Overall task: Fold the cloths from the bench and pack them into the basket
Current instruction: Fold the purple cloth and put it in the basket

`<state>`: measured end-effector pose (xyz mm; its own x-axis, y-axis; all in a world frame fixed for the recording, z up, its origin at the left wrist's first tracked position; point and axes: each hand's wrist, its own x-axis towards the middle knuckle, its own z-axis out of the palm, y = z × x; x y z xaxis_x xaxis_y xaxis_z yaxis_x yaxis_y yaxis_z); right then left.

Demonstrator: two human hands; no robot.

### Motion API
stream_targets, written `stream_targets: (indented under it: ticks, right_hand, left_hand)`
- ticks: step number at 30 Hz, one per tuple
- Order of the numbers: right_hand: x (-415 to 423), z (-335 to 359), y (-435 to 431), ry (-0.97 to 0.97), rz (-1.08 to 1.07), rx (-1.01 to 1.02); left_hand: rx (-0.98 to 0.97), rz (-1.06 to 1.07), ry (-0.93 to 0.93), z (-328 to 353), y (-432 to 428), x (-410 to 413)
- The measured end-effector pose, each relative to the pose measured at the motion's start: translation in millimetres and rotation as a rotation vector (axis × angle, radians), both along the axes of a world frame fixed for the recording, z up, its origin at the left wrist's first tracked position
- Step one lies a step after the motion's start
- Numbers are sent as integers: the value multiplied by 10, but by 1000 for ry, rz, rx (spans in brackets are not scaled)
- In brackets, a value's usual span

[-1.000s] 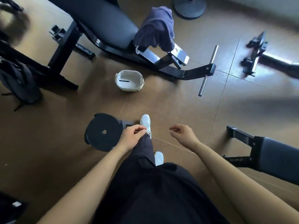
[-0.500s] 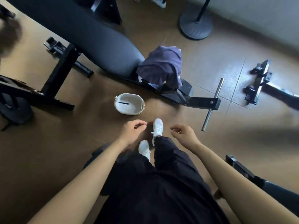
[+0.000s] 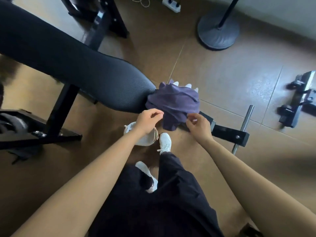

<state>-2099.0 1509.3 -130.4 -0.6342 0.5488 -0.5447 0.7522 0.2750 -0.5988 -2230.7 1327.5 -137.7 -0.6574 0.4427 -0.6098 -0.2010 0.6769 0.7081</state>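
I'm seeing L hand [image 3: 147, 123] & R hand [image 3: 199, 127] curling fingers at edge of crumpled purple cloth [image 3: 172, 101]; can't tell if gripping.

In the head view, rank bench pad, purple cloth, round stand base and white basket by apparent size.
1. bench pad
2. purple cloth
3. round stand base, close to the cloth, farther away, so unsure
4. white basket, partly hidden
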Motion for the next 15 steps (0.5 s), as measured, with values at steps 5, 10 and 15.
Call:
stream_targets:
  ticks: [5,10,15]
  right_hand:
    - [-730,-342,506,16,-49,59]
    - [-1184,-798,676,-124,91,174]
    - [-1307,-1013,717,-262,118,268]
  left_hand:
    - [-11,-77,31,-197,577,-721]
    - [-43,-262,94,-658,1041,-1139]
    - [-115,-552,181,-1160,1328,-1366]
